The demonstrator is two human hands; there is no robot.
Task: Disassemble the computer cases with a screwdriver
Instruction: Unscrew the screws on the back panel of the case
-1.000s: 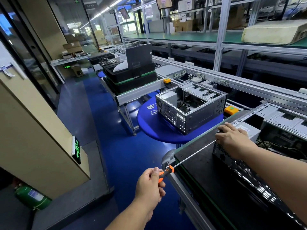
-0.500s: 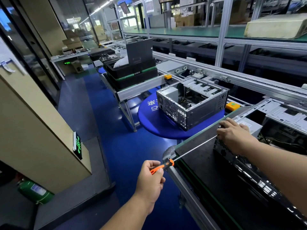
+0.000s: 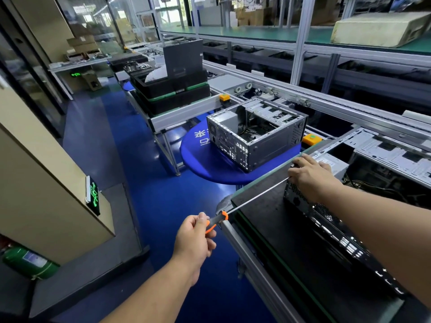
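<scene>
A black computer case (image 3: 326, 217) lies open on the dark workbench (image 3: 263, 206) at the right. My right hand (image 3: 310, 176) rests on the case's top rear corner, fingers curled over the edge where the screwdriver tip meets it. My left hand (image 3: 196, 238) grips the orange-and-black handle of a long screwdriver (image 3: 254, 199), whose thin shaft runs up and right to that corner. The tip is hidden under my right hand. A second opened case (image 3: 254, 136) stands on a blue round table (image 3: 210, 169) beyond.
A conveyor line (image 3: 303, 99) runs behind the bench, with orange buttons (image 3: 310, 138) on it. Stacked black trays (image 3: 172, 94) sit on a metal table at the back. A beige cabinet (image 3: 46, 183) and a green extinguisher (image 3: 28, 262) stand at the left over the blue floor.
The view shifted slightly; my left hand turned the screwdriver handle a little. My right hand stays on the case corner.
</scene>
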